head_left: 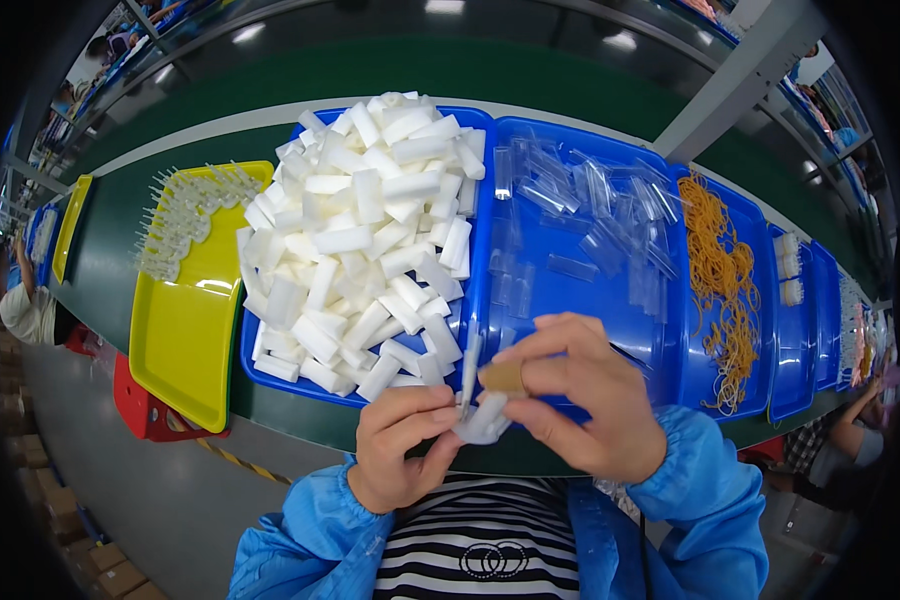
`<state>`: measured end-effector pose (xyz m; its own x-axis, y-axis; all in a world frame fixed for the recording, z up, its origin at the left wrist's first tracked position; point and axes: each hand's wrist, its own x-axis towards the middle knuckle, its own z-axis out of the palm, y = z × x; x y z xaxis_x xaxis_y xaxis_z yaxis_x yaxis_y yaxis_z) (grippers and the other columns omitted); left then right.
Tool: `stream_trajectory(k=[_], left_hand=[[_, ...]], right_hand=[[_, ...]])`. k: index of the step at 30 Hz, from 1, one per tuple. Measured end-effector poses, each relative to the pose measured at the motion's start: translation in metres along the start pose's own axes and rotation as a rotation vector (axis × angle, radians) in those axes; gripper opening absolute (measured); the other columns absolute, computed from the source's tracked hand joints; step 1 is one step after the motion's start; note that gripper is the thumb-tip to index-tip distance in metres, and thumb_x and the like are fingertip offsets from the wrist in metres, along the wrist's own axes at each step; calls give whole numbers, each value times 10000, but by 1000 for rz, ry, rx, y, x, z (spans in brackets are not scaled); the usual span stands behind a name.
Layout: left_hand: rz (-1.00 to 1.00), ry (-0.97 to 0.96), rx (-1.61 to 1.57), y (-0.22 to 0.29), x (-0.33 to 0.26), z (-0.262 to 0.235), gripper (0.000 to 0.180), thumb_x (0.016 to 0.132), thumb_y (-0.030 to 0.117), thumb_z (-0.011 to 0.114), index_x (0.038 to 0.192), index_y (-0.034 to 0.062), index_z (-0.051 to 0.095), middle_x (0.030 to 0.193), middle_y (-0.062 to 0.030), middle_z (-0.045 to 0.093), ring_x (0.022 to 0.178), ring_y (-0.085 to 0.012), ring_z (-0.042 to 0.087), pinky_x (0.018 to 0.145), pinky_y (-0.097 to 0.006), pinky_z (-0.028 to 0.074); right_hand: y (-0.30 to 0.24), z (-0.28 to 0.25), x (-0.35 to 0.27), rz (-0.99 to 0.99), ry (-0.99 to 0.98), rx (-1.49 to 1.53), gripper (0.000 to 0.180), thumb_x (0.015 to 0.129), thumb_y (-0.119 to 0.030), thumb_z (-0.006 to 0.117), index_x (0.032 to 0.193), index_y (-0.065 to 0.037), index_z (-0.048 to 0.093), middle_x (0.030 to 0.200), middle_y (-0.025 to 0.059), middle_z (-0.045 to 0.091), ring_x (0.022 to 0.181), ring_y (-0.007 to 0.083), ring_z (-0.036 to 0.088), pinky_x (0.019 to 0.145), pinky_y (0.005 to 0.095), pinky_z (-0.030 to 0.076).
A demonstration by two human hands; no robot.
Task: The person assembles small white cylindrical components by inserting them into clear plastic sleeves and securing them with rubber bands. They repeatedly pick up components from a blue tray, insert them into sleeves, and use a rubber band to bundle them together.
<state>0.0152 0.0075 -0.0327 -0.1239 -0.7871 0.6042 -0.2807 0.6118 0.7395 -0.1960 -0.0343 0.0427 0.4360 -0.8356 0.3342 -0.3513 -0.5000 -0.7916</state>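
In front of my chest, both hands meet on a small whitish translucent piece (pixel 483 424) with a thin white stem (pixel 472 365) standing up from it. My left hand (pixel 402 445) pinches its left side between thumb and fingertips. From the right, my right hand (pixel 595 405) closes thumb and fingers on the same piece; a tan finger cover (pixel 503 378) is on one finger. The fingertips partly hide the piece, so its exact kind cannot be made out. White foam blocks (pixel 355 235) are heaped just beyond my left hand in a blue tray (pixel 253 362).
Beyond my right hand, a blue tray (pixel 540 320) holds clear plastic sleeves (pixel 610 205). Farther right lie orange rubber bands (pixel 722 290) in another blue tray (pixel 760 372). At left, a yellow tray (pixel 180 350) carries stemmed translucent parts (pixel 185 215). A metal post (pixel 735 80) rises behind.
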Motion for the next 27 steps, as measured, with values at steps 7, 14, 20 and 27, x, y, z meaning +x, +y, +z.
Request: stream_trajectory(k=[7,14,20,27], left_hand=[[6,-19,-61,-7,-12,-11,436,692,-115,745,1066,67,613,1022,-117,603,868,-298,658,721,-369,544],[20,61,205,-17,-1,-14,438,672,-100,781,1051,67,638,979,-104,596,808,-253,603,699,-335,492],[31,-23,248,-17,0,-18,407,682,-112,765,1024,73,644,983,-99,580,860,-247,596,731,-328,485],[149,-105,266,-10,13,-15,400,622,-26,748,1004,88,719,934,-43,657,788,-224,625,635,-321,463]], right_hand=[[12,9,17,60,-29,18,219,854,-73,708,1068,-55,668,1080,110,671,1010,259,614,940,415,454],[49,40,71,-116,21,-554,228,787,-168,739,963,-60,643,896,61,622,857,262,548,736,376,408],[36,30,65,228,-24,-54,228,799,-107,723,982,-37,607,908,99,608,741,261,609,643,367,489],[-7,15,29,278,-194,118,389,826,-59,727,1195,-86,609,931,105,600,684,200,613,617,306,523]])
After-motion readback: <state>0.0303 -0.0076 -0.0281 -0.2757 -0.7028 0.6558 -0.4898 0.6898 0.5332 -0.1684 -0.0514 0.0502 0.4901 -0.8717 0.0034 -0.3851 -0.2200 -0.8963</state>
